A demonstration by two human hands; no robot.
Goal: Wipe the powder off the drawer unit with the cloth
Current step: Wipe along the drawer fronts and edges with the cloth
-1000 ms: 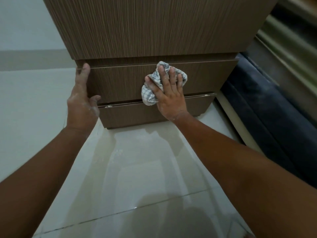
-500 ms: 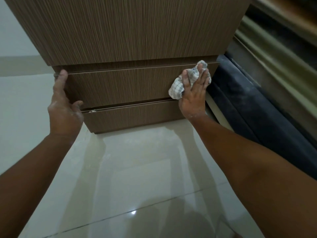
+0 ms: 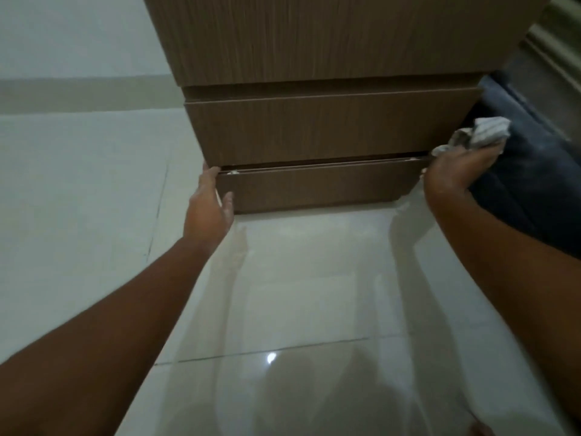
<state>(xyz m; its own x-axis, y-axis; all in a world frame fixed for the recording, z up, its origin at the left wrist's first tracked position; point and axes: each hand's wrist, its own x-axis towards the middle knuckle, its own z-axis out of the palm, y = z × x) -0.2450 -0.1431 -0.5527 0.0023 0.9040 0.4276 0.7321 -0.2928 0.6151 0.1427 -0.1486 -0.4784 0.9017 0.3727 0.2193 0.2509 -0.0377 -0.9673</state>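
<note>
A brown wood-grain drawer unit (image 3: 314,130) stands on the floor ahead of me, with two low drawer fronts under a taller panel. Specks of white powder lie on the top edge of the bottom drawer (image 3: 314,187) near its left corner. My left hand (image 3: 209,204) rests against the left end of that bottom drawer, fingers on its top corner, thumb on the front. My right hand (image 3: 456,168) is at the drawer's right end and holds a bunched checked cloth (image 3: 481,133), lifted off the unit's front beside its right edge.
Glossy pale floor tiles (image 3: 298,294) spread between me and the unit. A dark blue padded piece (image 3: 534,171) lies on the floor right of the unit, close behind my right hand. A pale wall with a grey skirting band (image 3: 78,92) runs at the left.
My right hand slid the cloth rightward across the middle drawer front and off its right end. My left hand dropped from the middle drawer's left edge to the bottom drawer's corner.
</note>
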